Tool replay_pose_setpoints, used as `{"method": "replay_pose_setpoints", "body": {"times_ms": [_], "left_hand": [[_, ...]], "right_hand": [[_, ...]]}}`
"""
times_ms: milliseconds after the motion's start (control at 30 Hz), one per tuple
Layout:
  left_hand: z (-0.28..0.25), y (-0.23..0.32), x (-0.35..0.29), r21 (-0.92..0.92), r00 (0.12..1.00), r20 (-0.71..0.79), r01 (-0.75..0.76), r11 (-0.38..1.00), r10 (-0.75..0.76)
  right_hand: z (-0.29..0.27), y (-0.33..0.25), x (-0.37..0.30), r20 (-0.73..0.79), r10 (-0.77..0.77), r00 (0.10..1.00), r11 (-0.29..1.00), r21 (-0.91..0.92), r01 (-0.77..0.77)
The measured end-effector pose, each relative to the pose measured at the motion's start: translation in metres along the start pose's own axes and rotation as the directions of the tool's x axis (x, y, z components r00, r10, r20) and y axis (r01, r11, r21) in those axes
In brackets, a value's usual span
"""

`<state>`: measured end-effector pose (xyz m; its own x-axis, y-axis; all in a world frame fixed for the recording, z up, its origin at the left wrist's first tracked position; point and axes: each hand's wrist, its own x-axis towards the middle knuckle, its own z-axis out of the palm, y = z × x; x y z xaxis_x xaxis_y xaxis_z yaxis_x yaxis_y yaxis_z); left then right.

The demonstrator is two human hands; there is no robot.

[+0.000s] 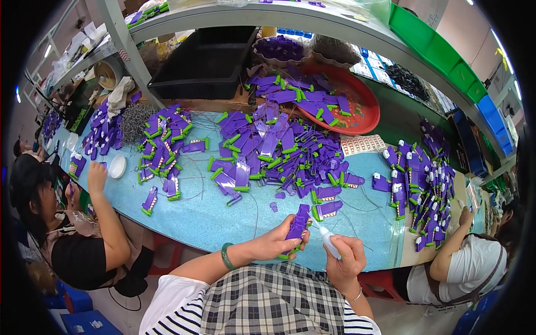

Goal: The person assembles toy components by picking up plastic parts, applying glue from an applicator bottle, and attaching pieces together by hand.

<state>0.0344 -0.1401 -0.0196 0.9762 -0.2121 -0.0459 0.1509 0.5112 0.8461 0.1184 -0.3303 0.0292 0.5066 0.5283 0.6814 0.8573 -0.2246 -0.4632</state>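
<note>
My left hand (272, 242) is closed around a purple plastic part (298, 222) with green pieces at its lower end, held up over the near edge of the table. In my right hand (347, 260) is a small white squeeze bottle (328, 239), its thin nozzle pointing up beside the part. Whether the tip touches the part I cannot tell. Just beyond my hands lie purple-and-green pieces (327, 209) with red-and-white toothed strips. A large heap of similar purple parts (268, 139) spreads across the table's middle.
A red round tray (365, 114) and a black bin (204, 70) stand at the back, under a metal shelf (268, 15). A sticker sheet (363, 144) lies by the heap. More parts (427, 184) pile up at right. Co-workers sit at left (78, 245) and right (458, 262). Thin wires cross the tabletop.
</note>
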Motion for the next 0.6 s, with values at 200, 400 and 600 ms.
{"method": "replay_pose_setpoints", "body": {"times_ms": [200, 400, 600], "left_hand": [[0.0088, 0.0060, -0.0007, 0.030, 0.999, -0.041, 0.013, 0.999, -0.012], [0.0105, 0.0071, -0.0029, 0.014, 0.999, -0.031, 0.010, 1.000, -0.009], [0.0031, 0.0045, -0.0014, -0.027, 0.995, -0.095, -0.016, 1.000, 0.013]], "right_hand": [[0.0017, -0.0030, -0.0020, -0.059, -0.030, 0.998, 1.000, -0.008, 0.029], [0.0012, -0.0031, -0.0050, -0.069, -0.073, 0.995, 0.997, -0.025, 0.071], [-0.0027, -0.0048, -0.0048, -0.072, -0.082, 0.994, 0.997, -0.014, 0.081]]}}
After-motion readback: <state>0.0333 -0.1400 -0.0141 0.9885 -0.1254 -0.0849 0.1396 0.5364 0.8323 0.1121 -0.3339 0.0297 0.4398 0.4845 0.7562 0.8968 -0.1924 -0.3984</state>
